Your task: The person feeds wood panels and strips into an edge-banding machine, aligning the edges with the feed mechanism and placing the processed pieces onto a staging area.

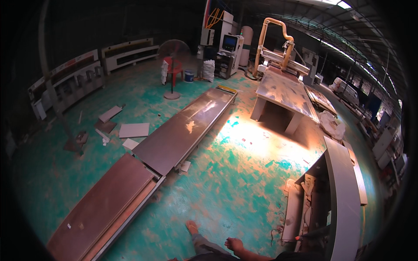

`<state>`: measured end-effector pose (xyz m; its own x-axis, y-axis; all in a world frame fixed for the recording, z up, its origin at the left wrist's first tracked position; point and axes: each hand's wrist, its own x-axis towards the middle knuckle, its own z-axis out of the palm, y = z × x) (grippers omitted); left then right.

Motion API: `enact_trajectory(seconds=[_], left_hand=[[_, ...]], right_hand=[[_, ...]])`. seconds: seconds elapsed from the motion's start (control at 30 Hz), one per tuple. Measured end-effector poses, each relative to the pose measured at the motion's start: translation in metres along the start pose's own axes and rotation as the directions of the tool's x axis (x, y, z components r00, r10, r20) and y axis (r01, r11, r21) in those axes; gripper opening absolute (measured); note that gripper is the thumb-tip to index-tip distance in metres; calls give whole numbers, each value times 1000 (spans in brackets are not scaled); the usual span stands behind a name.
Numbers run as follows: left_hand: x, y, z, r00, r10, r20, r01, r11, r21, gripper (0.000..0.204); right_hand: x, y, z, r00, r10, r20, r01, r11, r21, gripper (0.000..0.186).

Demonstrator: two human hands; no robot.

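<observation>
Hands (235, 245) hang apart, empty, over green floor (226, 182) between long panels (183, 130) and cabinet (344, 187)

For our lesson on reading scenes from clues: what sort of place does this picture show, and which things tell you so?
Most likely a woodworking or panel-cutting workshop. A large flatbed cutting machine with an orange dust hose stands at the back, long boards lie stacked on the worn green floor, and offcuts are scattered nearby.

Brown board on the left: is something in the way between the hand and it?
Almost nothing. The hand is at the bottom edge, and the brown board lies flat to its left. Only the person's own foot and green floor lie between them.
</observation>
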<state>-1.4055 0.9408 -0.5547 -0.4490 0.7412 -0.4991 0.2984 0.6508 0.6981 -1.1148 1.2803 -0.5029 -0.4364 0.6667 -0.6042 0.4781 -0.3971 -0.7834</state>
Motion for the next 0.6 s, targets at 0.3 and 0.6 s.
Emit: enact_trajectory(seconds=[0.3, 0.6], left_hand=[[128, 48, -102, 996, -55, -66, 66, 982, 178, 39], [228, 75, -144, 960, -172, -221, 105, 953, -286, 32]], right_hand=[[152, -144, 36, 974, 222, -41, -197, 926, 322, 27], [223, -298, 38, 971, 158, -181, -92, 941, 325, 29]])
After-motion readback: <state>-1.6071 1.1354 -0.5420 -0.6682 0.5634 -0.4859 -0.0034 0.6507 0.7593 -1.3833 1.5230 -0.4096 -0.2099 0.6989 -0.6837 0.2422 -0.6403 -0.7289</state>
